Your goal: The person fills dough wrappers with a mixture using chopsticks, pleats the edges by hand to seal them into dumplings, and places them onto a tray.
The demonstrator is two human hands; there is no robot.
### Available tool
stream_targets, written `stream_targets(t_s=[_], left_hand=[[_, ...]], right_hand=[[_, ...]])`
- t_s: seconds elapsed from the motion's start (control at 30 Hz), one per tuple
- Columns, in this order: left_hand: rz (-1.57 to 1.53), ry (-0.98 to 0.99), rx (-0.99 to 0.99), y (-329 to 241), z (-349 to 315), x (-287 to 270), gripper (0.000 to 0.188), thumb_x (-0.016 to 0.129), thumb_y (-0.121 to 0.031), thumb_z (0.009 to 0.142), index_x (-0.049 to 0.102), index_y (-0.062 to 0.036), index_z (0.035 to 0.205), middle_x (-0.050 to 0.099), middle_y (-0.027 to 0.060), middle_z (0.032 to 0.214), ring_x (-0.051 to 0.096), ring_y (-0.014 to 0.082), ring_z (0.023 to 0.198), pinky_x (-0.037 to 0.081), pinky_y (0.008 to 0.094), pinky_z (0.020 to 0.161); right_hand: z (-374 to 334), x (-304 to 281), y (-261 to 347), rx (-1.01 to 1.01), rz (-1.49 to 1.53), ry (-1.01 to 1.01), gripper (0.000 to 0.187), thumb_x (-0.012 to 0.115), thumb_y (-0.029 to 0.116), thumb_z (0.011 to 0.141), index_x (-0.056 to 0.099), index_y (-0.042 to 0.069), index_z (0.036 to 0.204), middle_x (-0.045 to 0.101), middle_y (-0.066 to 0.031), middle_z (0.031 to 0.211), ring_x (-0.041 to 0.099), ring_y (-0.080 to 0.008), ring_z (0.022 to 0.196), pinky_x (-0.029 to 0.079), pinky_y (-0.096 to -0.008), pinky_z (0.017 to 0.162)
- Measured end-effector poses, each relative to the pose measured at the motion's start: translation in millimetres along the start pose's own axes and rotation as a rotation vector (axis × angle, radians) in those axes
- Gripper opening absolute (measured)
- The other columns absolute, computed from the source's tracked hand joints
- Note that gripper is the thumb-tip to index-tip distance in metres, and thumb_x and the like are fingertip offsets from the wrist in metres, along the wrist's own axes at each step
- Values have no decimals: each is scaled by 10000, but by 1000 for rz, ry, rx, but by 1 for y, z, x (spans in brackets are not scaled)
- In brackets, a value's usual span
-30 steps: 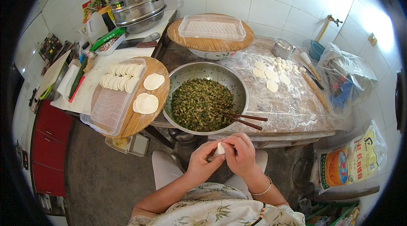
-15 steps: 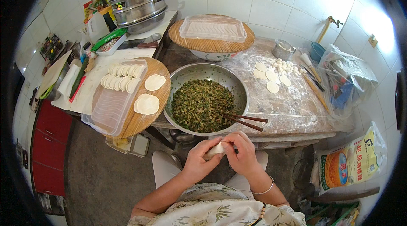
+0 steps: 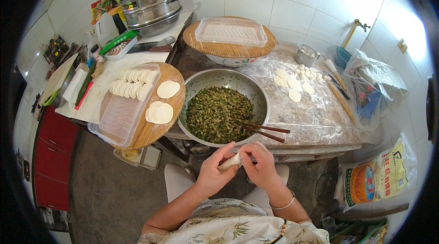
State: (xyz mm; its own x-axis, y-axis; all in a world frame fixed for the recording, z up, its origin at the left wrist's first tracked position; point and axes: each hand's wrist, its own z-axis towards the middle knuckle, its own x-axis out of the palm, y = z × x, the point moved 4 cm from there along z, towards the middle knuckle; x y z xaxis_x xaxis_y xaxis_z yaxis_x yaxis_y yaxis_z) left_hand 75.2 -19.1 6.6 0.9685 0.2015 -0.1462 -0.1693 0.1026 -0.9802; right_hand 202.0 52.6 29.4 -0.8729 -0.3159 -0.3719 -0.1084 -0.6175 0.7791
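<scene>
A pale dumpling [image 3: 229,163] is held between my two hands, in front of the steel bowl's near rim. My left hand [image 3: 216,167] cups its underside, with the thumb along its near side. The fingertips of my right hand [image 3: 259,164] pinch the dough edge at its right end. Behind them, the steel bowl [image 3: 259,89] holds chopped green filling [image 3: 218,112], with brown chopsticks [image 3: 267,131] resting in it. Left of the bowl, finished dumplings [image 3: 132,84] lie in rows in a clear plastic tray [image 3: 116,123], beside round dough wrappers [image 3: 159,112] on a wooden board [image 3: 175,91].
More wrappers [image 3: 295,95] and small dough pieces [image 3: 309,73] lie on the floured worktop [image 3: 315,116] at right, near a rolling pin [image 3: 341,102]. An empty clear tray [image 3: 231,32] sits on a round lid behind the bowl. A flour sack [image 3: 375,175] stands low at right.
Both hands stay in nearly the same place. My left fingers have shifted slightly along the dumpling, while my right fingertips still pinch its edge.
</scene>
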Motion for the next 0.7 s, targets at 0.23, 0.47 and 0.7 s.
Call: stream_targets(t_s=[0.23, 0.47, 0.7], left_hand=[[-2, -6, -22, -1, -1, 0, 587, 617, 16, 795, 406, -47, 1339, 621, 75, 1000, 582, 113, 878, 478, 265, 774], [24, -12, 0, 2, -4, 0, 614, 623, 11, 809, 371, -42, 1366, 594, 59, 961, 569, 103, 847, 471, 262, 751], [172, -75, -5, 8, -6, -2, 556, 605, -57, 845, 400, -51, 1362, 574, 84, 1027, 568, 144, 882, 461, 276, 778]], right_hand=[[2, 4, 2, 6, -31, 33, 41, 589, 33, 825, 599, 15, 861, 574, -112, 781, 562, -250, 671, 455, -329, 593], [3, 10, -1, -65, -183, 123, 81, 582, 84, 851, 590, 16, 894, 591, -157, 841, 581, -328, 776, 475, -379, 681], [2, 6, -1, 177, 5, 44, 94, 585, 77, 861, 616, 6, 914, 613, -140, 807, 610, -290, 716, 495, -351, 646]])
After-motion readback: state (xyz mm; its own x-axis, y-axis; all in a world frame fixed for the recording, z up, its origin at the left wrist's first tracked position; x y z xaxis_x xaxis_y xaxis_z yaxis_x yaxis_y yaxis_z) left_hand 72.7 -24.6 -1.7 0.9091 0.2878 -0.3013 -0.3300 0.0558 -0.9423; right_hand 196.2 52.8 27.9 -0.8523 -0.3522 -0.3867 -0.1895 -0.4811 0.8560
